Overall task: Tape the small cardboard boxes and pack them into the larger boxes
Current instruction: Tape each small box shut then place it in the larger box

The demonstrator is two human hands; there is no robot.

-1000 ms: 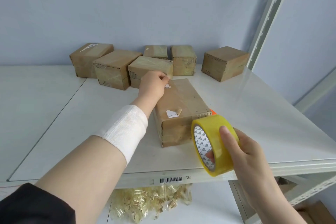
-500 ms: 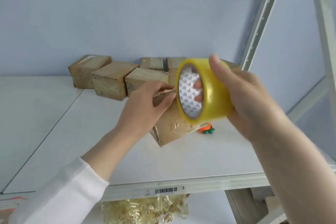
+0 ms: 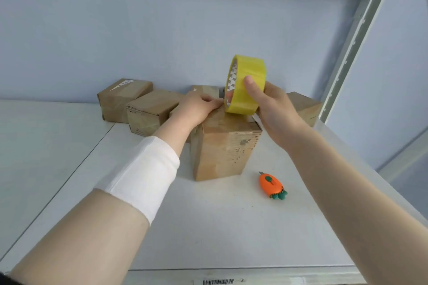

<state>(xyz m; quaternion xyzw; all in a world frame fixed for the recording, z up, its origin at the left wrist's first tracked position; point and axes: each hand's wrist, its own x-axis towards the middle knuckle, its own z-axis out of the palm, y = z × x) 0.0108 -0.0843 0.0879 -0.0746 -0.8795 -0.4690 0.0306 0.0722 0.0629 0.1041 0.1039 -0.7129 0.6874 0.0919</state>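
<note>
Small boxes [image 3: 125, 99] are sitting at the back of the white shelf [image 3: 208, 227]. The left hand [image 3: 199, 109] is pressing on top of the upright box [image 3: 225, 150] mid-shelf, fingers bent; I can't tell whether they're pinching tape. The right hand [image 3: 275, 113] is gripping the yellow tape roll [image 3: 245, 84] just above it. A carrot-shaped cutter [image 3: 272, 186] is lying nearby.
</note>
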